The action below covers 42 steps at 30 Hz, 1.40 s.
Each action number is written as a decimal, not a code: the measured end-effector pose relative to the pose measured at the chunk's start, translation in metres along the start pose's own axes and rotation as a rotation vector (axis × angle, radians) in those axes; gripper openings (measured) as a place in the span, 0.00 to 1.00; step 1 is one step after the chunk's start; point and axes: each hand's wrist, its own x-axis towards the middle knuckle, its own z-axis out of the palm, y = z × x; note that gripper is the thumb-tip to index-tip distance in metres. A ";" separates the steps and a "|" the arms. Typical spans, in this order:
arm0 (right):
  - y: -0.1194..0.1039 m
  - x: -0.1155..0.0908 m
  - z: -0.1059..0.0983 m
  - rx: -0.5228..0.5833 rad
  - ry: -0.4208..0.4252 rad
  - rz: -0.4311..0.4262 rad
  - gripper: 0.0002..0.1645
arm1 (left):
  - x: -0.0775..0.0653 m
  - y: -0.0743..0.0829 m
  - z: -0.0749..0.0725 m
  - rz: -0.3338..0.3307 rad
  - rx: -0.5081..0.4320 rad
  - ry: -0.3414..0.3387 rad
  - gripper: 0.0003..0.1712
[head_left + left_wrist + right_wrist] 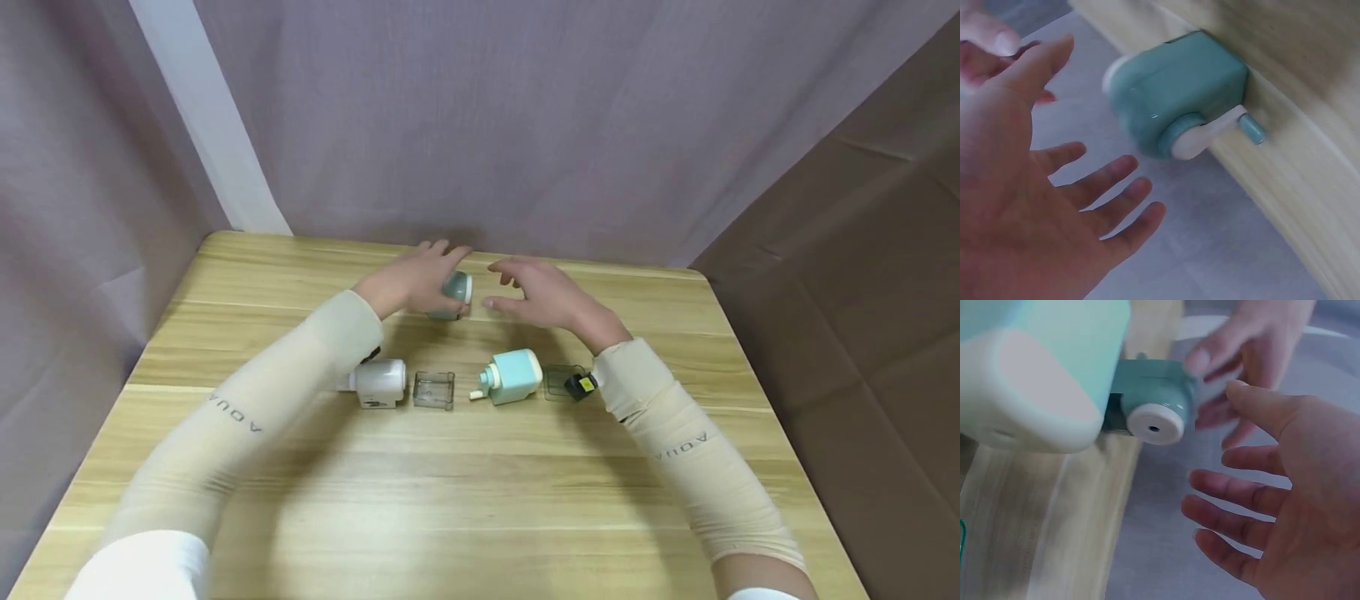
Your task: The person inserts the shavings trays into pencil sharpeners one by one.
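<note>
At the back of the table stands a dark green crank pencil sharpener (455,287) with a white round front. My left hand (420,279) is held over its left side, partly hiding it. In the left wrist view that hand's fingers are spread, apart from the sharpener (1179,81), whose white crank (1207,134) faces the hand. My right hand (543,293) hovers to the sharpener's right, fingers loosely bent and nothing between them. The right wrist view shows a gap between this hand (1297,487) and the sharpener (1157,397).
Nearer me lie a light blue pencil sharpener (516,377), a white one (381,383), a smoky see-through tray (433,392) and a clear green-edged tray (555,383). A small black item with a yellow label (581,385) is by the right sleeve. Curtains (525,125) hang behind the table.
</note>
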 end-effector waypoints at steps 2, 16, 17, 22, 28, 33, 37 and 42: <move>0.001 -0.007 -0.001 0.027 0.035 0.000 0.43 | -0.014 -0.001 -0.003 0.020 -0.037 0.034 0.59; -0.016 -0.048 0.025 0.094 0.174 -0.025 0.49 | -0.089 0.001 0.012 0.039 -0.253 0.142 0.62; -0.018 -0.050 0.027 0.085 0.175 -0.024 0.50 | -0.091 0.001 0.014 0.039 -0.275 0.140 0.62; -0.029 -0.056 0.039 0.006 0.174 -0.039 0.52 | -0.098 0.002 0.025 0.035 -0.331 0.120 0.62; -0.046 -0.050 0.057 -0.093 0.151 -0.094 0.54 | -0.104 0.002 0.032 -0.007 -0.317 0.066 0.62; -0.061 -0.047 0.064 -0.164 0.125 -0.107 0.54 | -0.113 0.004 0.031 -0.061 -0.276 -0.014 0.63; -0.072 -0.048 0.069 -0.228 0.079 -0.107 0.55 | -0.122 0.007 0.033 -0.066 -0.304 -0.064 0.64; -0.082 -0.055 0.070 -0.288 0.014 -0.091 0.56 | -0.129 0.014 0.036 -0.059 -0.362 -0.065 0.65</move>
